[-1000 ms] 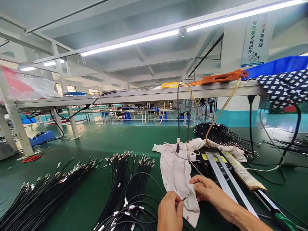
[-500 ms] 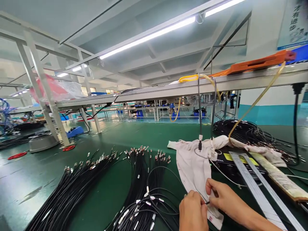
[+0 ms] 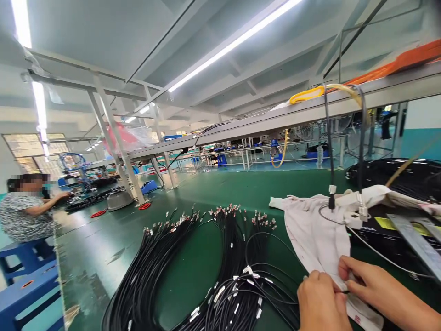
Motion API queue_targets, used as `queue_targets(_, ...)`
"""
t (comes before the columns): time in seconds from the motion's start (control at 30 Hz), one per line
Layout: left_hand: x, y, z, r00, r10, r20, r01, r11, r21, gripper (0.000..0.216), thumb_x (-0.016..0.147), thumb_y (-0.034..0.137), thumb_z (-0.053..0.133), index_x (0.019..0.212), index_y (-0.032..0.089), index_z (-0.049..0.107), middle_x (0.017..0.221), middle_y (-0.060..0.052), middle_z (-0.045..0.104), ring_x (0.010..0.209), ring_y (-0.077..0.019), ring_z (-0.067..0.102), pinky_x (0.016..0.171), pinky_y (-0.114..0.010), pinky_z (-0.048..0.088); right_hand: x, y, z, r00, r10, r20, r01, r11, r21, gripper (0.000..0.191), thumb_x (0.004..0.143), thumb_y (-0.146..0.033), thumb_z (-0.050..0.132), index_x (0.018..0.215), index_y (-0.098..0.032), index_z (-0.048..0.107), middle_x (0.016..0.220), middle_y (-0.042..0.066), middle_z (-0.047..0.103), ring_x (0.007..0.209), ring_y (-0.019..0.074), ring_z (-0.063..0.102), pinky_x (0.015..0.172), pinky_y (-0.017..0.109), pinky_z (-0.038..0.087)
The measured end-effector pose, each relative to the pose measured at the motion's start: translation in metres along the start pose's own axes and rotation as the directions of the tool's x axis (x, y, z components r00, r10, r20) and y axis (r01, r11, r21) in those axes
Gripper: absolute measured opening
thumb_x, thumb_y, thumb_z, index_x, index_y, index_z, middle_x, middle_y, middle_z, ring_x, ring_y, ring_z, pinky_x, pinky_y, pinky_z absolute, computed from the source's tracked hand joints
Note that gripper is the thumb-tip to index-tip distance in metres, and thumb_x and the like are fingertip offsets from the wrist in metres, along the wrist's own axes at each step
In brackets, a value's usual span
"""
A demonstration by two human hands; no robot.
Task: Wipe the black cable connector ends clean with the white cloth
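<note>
My left hand [image 3: 319, 301] and my right hand [image 3: 370, 285] meet at the bottom right, over a white cloth [image 3: 320, 234] on the green table [image 3: 193, 257]. Both hands are closed in a pinch on the end of a thin black cable [image 3: 344, 291] held between them. The cable's tip is hidden by my fingers. Just left of my hands lie bundles of black cables with metal connectors [image 3: 223, 257], fanned out across the table.
Two cables [image 3: 330, 151] hang from an overhead shelf [image 3: 275, 120] down onto the cloth. A black device [image 3: 392, 234] and a metal ruler [image 3: 415, 239] lie at the right. A seated person [image 3: 25, 211] works at the far left beside blue stools [image 3: 27, 294].
The view has swung left, bringing the seated person into sight. My hands have closed together on the cable end, whose metal connector showed earlier and is now covered.
</note>
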State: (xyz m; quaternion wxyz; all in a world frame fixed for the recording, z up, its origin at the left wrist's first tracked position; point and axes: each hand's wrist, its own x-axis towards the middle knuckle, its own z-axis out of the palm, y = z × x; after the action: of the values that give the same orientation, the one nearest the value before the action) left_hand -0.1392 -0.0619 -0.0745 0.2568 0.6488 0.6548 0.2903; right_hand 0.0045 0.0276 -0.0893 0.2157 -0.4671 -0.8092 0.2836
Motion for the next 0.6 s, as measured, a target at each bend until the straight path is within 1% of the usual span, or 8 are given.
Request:
queue_targets(0.13, 0.004, -0.001, 0.002, 0.998, 0.047, -0.03, -0.047, 0.999, 0.02, 0.025, 0.078, 0.015, 0.052, 0.098, 0.016, 0.067, 0.107, -0.011, 0.066, 0.1, -0.029, 0.06, 0.089, -0.041, 0.044, -0.006, -0.012, -0.004, 1.0, -0.013, -0.025, 0.012, 0.999, -0.046, 0.014, 0.062, -0.011, 0.047, 0.064, -0.024, 0.051, 0.057, 0.0, 0.059, 0.058, 0.0197, 0.055, 0.053, 0.027, 0.034)
queue_targets(0.2, 0.006, -0.001, 0.001, 0.996, 0.068, -0.058, -0.067, 0.998, 0.022, 0.022, 0.077, 0.013, 0.053, 0.094, 0.016, 0.068, 0.102, -0.01, 0.068, 0.095, -0.0262, 0.061, 0.084, -0.037, 0.044, -0.007, -0.017, -0.007, 0.997, 0.014, -0.077, -0.019, 0.997, -0.069, 0.013, 0.068, -0.012, 0.045, 0.066, -0.023, 0.053, 0.059, 0.001, 0.061, 0.06, 0.0204, 0.059, 0.055, 0.028, 0.036)
queue_targets(0.27, 0.008, 0.001, -0.003, 0.992, 0.076, -0.099, -0.075, 0.997, 0.013, 0.019, 0.077, 0.011, 0.054, 0.088, 0.016, 0.068, 0.094, -0.008, 0.069, 0.088, -0.0225, 0.062, 0.078, -0.032, 0.044, -0.008, -0.021, -0.016, 0.99, 0.053, -0.127, -0.062, 0.996, -0.068, 0.019, 0.078, -0.016, 0.041, 0.08, -0.021, 0.059, 0.062, 0.002, 0.065, 0.062, 0.0217, 0.063, 0.058, 0.029, 0.04)
queue_targets(0.33, 0.009, 0.006, -0.011, 0.987, 0.086, -0.137, -0.086, 0.996, 0.006, 0.015, 0.078, 0.01, 0.055, 0.082, 0.015, 0.068, 0.087, -0.006, 0.069, 0.081, -0.0194, 0.062, 0.072, -0.029, 0.043, -0.012, -0.022, -0.035, 0.979, 0.093, -0.184, -0.107, 0.992, -0.069, 0.026, 0.084, -0.022, 0.038, 0.096, -0.016, 0.061, 0.071, 0.006, 0.07, 0.07, 0.024, 0.067, 0.065, 0.03, 0.044)
queue_targets(0.4, 0.007, 0.015, -0.025, 0.979, 0.099, -0.18, -0.1, 0.995, 0.006, 0.014, 0.08, 0.011, 0.054, 0.08, 0.015, 0.067, 0.082, -0.004, 0.068, 0.078, -0.0172, 0.061, 0.07, -0.026, 0.042, -0.023, -0.019, -0.062, 0.958, 0.136, -0.253, -0.16, 0.984, -0.079, 0.032, 0.085, -0.026, 0.04, 0.106, -0.012, 0.06, 0.083, 0.012, 0.072, 0.08, 0.0282, 0.068, 0.072, 0.035, 0.045)
queue_targets(0.47, 0.001, 0.027, -0.045, 0.97, 0.115, -0.214, -0.113, 0.993, 0.021, 0.013, 0.083, 0.015, 0.054, 0.079, 0.016, 0.066, 0.081, -0.002, 0.067, 0.076, -0.0155, 0.06, 0.069, -0.025, 0.042, -0.043, -0.017, -0.091, 0.936, 0.171, -0.308, -0.205, 0.976, -0.08, 0.033, 0.085, -0.028, 0.041, 0.106, -0.012, 0.06, 0.086, 0.015, 0.071, 0.083, 0.0314, 0.067, 0.073, 0.039, 0.045)
queue_targets(0.53, -0.008, 0.039, -0.068, 0.966, 0.129, -0.224, -0.116, 0.991, 0.067, 0.011, 0.084, 0.019, 0.056, 0.08, 0.018, 0.067, 0.079, 0.0, 0.067, 0.073, -0.0144, 0.059, 0.068, -0.024, 0.041, -0.07, -0.02, -0.11, 0.936, 0.18, -0.303, -0.204, 0.978, -0.048, 0.028, 0.087, -0.03, 0.038, 0.097, -0.016, 0.061, 0.081, 0.012, 0.071, 0.078, 0.0287, 0.067, 0.069, 0.037, 0.047)
queue_targets(0.6, -0.016, 0.047, -0.091, 0.965, 0.118, -0.234, -0.082, 0.984, 0.159, 0.014, 0.086, 0.022, 0.055, 0.079, 0.02, 0.067, 0.075, 0.001, 0.066, 0.07, -0.0144, 0.057, 0.065, -0.024, 0.039, -0.099, -0.029, -0.114, 0.963, 0.151, -0.225, -0.146, 0.989, 0.037, 0.027, 0.089, -0.032, 0.036, 0.086, -0.02, 0.06, 0.077, 0.007, 0.07, 0.071, 0.0223, 0.067, 0.062, 0.03, 0.049)
